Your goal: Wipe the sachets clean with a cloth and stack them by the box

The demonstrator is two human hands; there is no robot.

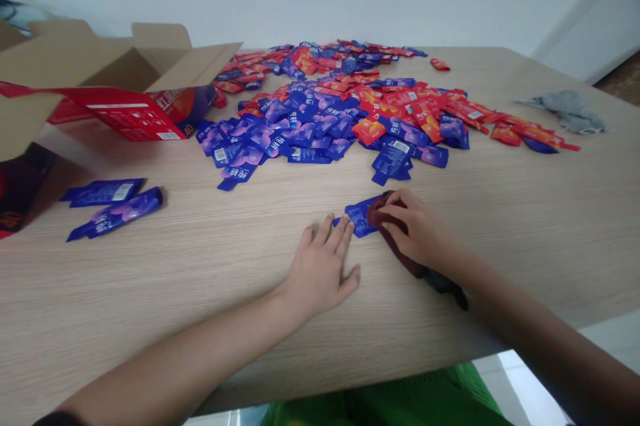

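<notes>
My left hand [325,266] lies flat on the wooden table [200,293], fingers stretched out, its fingertips touching the near end of a blue sachet [361,216]. My right hand [415,229] is closed on a dark maroon cloth [383,213] and presses it onto the other end of that sachet. A dark part of the cloth trails from under the right wrist. A big heap of blue and red sachets [345,109] is spread across the far middle of the table.
An open cardboard box [100,66] with a red carton [130,116] in it stands at the far left. Two blue sachets [113,209] lie apart at the left. A grey cloth [570,111] lies at the far right. The table's near edge runs below my arms.
</notes>
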